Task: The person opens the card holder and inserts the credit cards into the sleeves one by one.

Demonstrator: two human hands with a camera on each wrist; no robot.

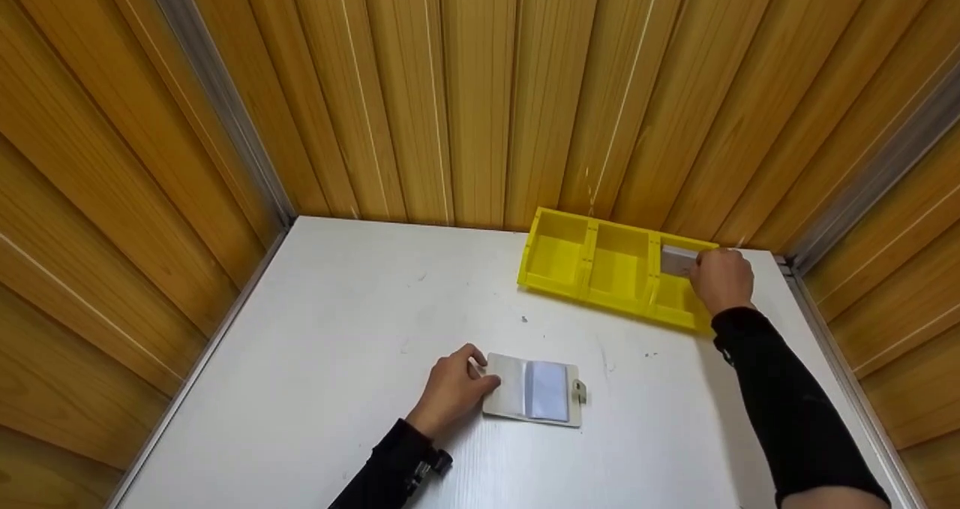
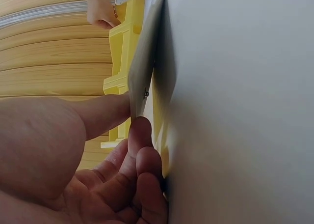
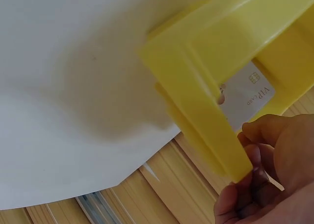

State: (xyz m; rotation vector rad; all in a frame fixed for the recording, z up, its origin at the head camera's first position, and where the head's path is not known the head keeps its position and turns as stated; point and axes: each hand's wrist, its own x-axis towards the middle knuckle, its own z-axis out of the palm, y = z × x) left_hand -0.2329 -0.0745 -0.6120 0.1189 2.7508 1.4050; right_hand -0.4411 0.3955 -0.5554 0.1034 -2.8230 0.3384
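The left hand (image 1: 454,383) pinches the left edge of the holder (image 1: 532,390), thumb on one face and fingers at the other, that edge tipped a little off the table (image 1: 337,329). The right hand (image 1: 724,278), fingers curled, appears to pinch the edge of the card (image 1: 674,260), though the tray (image 1: 616,306) hides part of the contact in the right wrist view. The work looks partway along: the holder is spread open, its sleeves showing and its tab (image 1: 580,391) free at the right, while lifting the card clear of the tray is not yet done. The card sits in the far part of the right compartment, just left of the right hand; the holder lies nearer, right of the left hand, well apart from the card.
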